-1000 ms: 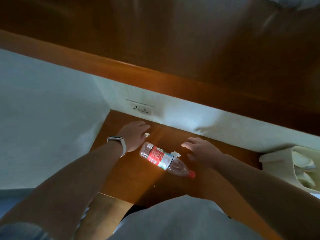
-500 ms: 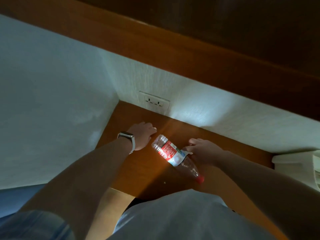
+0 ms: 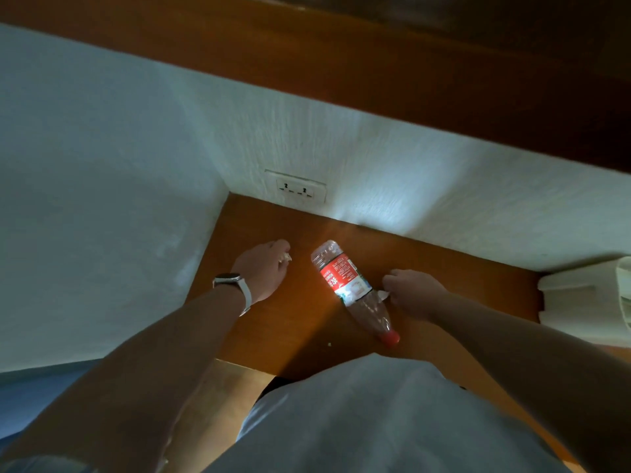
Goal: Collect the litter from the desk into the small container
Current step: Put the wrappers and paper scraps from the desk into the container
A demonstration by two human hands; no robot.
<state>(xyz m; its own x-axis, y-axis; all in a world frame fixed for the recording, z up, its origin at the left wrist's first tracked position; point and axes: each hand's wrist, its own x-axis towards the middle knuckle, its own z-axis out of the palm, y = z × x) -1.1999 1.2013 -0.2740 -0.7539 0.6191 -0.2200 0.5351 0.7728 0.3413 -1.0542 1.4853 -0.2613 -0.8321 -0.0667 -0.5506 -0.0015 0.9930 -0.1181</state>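
A small white scrap (image 3: 285, 257) sits pinched at the fingertips of the left hand (image 3: 263, 271), which is curled over the worktop (image 3: 300, 322) near its back left corner. A second white scrap (image 3: 383, 295) shows at the fingertips of the right hand (image 3: 415, 293), closed on it just beside the bottle (image 3: 351, 288). Whether either scrap is lifted clear of the wood or touching it cannot be told.

The bottle lies on its side between the two hands, clear plastic with a red and white label around its middle. Its base points toward the back wall (image 3: 444, 172) and its red cap (image 3: 390, 337) toward the person. The right hand's fingers are close against the bottle's label end; the left hand is apart from it.

A tiny pale speck (image 3: 329, 344) lies on the worktop near the front edge, left of the cap.

The left wrist carries a watch (image 3: 228, 278) with a pale strap. A double socket (image 3: 296, 190) is set in the wall just above the worktop's back edge. At the far right edge, a whitish object (image 3: 580, 298) rests at the end of the worktop; it is cut off by the frame and what it is cannot be told. Above the wall runs a wooden shelf (image 3: 341, 56). The person's grey shirt (image 3: 375, 421) fills the lower middle.
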